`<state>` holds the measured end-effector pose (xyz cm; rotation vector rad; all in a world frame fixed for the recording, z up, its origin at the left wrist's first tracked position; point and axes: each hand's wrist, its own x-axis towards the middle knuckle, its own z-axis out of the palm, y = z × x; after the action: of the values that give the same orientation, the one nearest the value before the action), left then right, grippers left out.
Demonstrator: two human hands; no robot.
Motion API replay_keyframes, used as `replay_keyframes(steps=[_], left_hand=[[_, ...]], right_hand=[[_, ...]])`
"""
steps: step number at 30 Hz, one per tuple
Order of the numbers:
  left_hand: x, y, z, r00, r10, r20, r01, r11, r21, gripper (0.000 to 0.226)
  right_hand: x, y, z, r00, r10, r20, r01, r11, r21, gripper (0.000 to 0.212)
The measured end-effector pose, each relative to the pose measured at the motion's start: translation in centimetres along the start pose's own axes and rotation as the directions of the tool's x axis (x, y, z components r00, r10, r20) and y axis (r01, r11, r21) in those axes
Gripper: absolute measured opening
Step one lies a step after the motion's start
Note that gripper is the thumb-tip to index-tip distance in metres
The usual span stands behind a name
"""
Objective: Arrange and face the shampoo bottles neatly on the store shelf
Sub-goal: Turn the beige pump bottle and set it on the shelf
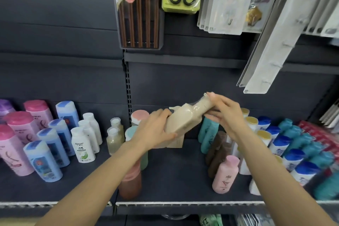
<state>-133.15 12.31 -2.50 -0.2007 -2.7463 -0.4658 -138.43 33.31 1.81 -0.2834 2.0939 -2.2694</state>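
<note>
Above the shelf (183, 176) gap, we hold the beige bottle (183, 117) tilted toward 2 o'clock, left hand (156, 130) clamped on its body, right hand (223, 113) pinching its neck; lowered carelessly, it could topple the brown bottles (218, 150) at 4 o'clock.

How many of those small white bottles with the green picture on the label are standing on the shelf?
3, in one row running front to back left of the centre post: the front small white plastic bottle shows its green label, a second behind it, a third at the back. Others may be hidden.
</note>
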Motion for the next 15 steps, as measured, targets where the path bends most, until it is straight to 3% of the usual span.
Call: replay_keyframes(steps=[4, 9, 12, 15], left_hand=[[0.3, 0.7, -0.3, 0.999, 0.052, -0.006, -0.050, 0.978, 0.201, 0.057], [-0.3, 1.0, 0.0, 0.993, 0.094, -0.071, -0.067, 0.946, 0.318, 0.055], [-0.2, 0.7, -0.1, 0.994, 0.079, -0.070, -0.063, 0.975, 0.211, 0.066], [0.4, -0.1, -0.4, 0.998, 0.014, 0.064, -0.005, 0.991, -0.135, 0.088]], right_hand=[[0.1, -0.9, -0.2, 0.986, 0.154, -0.061, -0.158, 0.984, -0.087, 0.038], [0.3, -1.0, -0.1, 0.976, 0.179, -0.121, -0.179, 0.984, 0.005, 0.011], [0.1, -1.5, 0.5, 0.980, 0.127, -0.151, -0.117, 0.991, 0.071, 0.010], [0.2, -1.9, 0.9, 0.992, 0.038, -0.121, -0.036, 0.999, 0.019, 0.017]])
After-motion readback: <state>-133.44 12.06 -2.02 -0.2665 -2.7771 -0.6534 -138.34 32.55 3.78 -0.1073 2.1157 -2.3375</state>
